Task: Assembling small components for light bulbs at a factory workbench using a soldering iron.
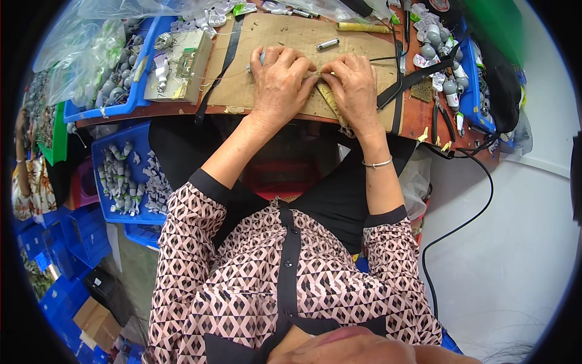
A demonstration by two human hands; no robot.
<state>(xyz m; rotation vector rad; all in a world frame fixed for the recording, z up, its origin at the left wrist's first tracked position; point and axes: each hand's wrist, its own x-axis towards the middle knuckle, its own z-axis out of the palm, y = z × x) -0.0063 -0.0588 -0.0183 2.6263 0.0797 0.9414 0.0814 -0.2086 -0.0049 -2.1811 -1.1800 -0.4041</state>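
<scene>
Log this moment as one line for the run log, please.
left hand: pinching small part, fingertips meet right | right hand: same, bracelet on wrist | surface: cardboard sheet on bench | nearby: metal cylinder, blue bins

Both my forearms reach forward, my left hand (280,85) and right hand (353,90) lying palm-down side by side, fingers curled, their fingertips pinched together where the hands meet.

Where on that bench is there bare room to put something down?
The brown cardboard mat is bare beyond the left hand, and between the right hand and the small metal cylinder. The blue tray on the left and the right-hand edge with grey bulb parts and black cables are crowded.
</scene>
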